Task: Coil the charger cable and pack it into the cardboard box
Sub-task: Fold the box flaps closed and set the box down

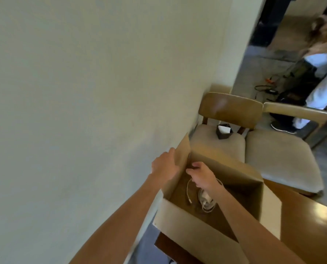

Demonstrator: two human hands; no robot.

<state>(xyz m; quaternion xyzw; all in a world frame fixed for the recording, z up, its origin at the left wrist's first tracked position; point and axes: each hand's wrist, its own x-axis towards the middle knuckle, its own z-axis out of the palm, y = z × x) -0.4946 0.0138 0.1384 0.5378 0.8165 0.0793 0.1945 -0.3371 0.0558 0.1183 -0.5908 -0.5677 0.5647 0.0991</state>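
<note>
cable [206,199]: white, loosely coiled with the charger brick, one end trailing; lying on the box floor
box [195,227]: one, brown cardboard, open, on your desk [309,223]
left hand [166,164]: gripping the left flap
right hand [201,176]: inside the box, fingers curled; can't tell if it has the cable
chairs [231,109]: two

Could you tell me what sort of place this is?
Probably a home dining area: upholstered wooden chairs drawn up to a polished wooden table, a plain wall alongside, and a doorway beyond.
</note>
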